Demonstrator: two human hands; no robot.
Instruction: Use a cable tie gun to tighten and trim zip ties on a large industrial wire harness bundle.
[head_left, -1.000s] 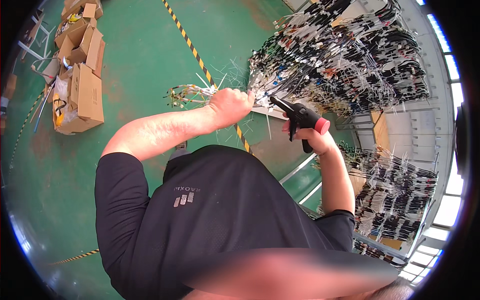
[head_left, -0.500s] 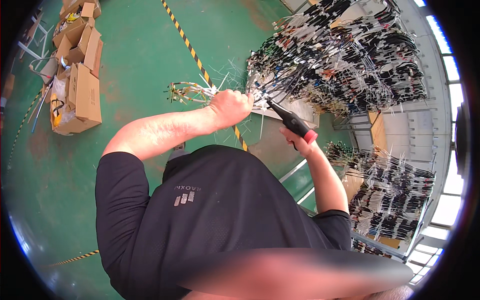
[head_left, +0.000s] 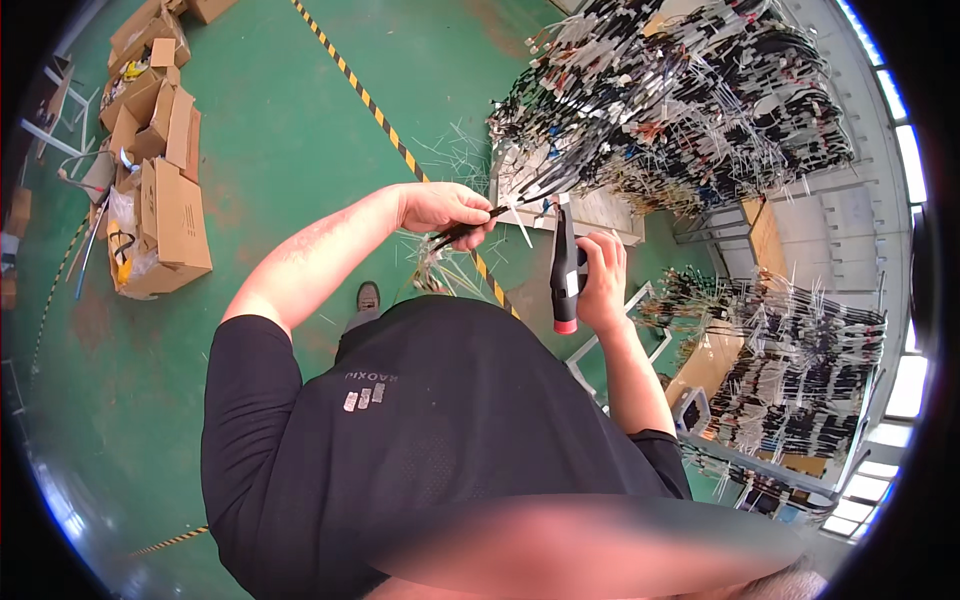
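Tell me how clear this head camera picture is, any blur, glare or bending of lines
Head view: fisheye bends the yellow-black floor stripe and leaves a black rim; windows at right are blown out white; a smeared blur band crosses the bottom; left hand, right hand and black tool are sharp, evenly lit, without hard shadows.

Single head view, steeply downward, close

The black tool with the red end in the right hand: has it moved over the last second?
Yes. The black tool has swung from pointing at the cable rack to standing upright, red end down, slightly back from the rack, in the right hand.
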